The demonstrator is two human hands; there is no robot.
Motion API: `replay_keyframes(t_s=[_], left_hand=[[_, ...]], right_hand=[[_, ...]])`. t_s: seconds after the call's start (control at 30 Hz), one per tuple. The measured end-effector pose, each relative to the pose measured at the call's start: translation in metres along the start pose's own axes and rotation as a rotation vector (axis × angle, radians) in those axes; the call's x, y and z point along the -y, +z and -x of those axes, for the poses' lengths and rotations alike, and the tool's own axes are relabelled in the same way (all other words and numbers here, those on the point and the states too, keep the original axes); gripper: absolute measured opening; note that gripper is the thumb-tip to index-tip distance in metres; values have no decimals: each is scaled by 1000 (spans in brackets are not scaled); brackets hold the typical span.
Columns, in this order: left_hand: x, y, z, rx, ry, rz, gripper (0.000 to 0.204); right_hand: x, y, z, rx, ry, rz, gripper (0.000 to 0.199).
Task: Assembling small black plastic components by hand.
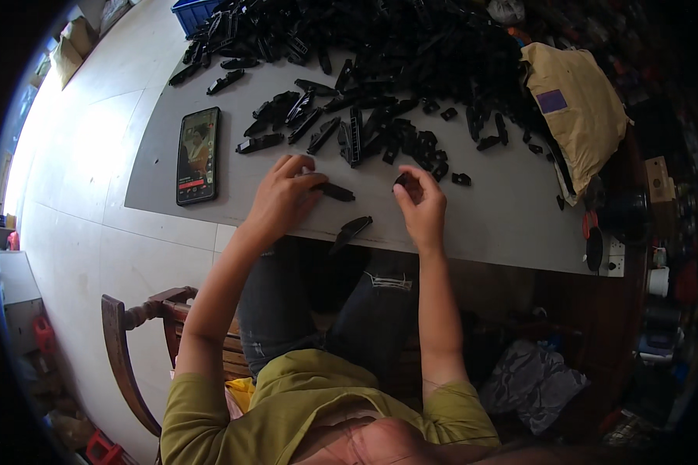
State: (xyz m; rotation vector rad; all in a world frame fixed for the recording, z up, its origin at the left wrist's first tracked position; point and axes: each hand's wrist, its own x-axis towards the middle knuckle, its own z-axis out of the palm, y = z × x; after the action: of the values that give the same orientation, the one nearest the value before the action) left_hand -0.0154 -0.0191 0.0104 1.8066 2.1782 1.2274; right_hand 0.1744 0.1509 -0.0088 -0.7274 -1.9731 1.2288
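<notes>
My left hand (283,194) is closed around one end of a long black plastic part (335,191), just above the grey table's near edge. Across from it, my right hand (422,200) pinches a small black piece (399,183) between thumb and fingertips. Another long black part (352,231) lies at the table edge between the hands, partly overhanging it. Beyond my hands, loose long black parts (323,135) and small black blocks (423,149) lie scattered in front of a large heap of black parts (395,46).
A phone (198,156) with a lit screen lies at the left of the grey table (500,225). At the right stands a tan bag (578,108), with red-handled scissors (592,236) below it. A blue crate (194,14) sits at the far left, a wooden chair (136,325) below.
</notes>
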Motion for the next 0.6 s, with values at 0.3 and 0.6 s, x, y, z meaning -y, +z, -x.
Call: replay_keyframes(t_s=[0.3, 0.6], left_hand=[[-25, 10, -9, 236, 8, 5, 34], [-4, 16, -6, 243, -164, 411, 27]], right_hand=[[23, -5, 17, 57, -193, 564, 25], [20, 1, 0, 381, -289, 274, 31]])
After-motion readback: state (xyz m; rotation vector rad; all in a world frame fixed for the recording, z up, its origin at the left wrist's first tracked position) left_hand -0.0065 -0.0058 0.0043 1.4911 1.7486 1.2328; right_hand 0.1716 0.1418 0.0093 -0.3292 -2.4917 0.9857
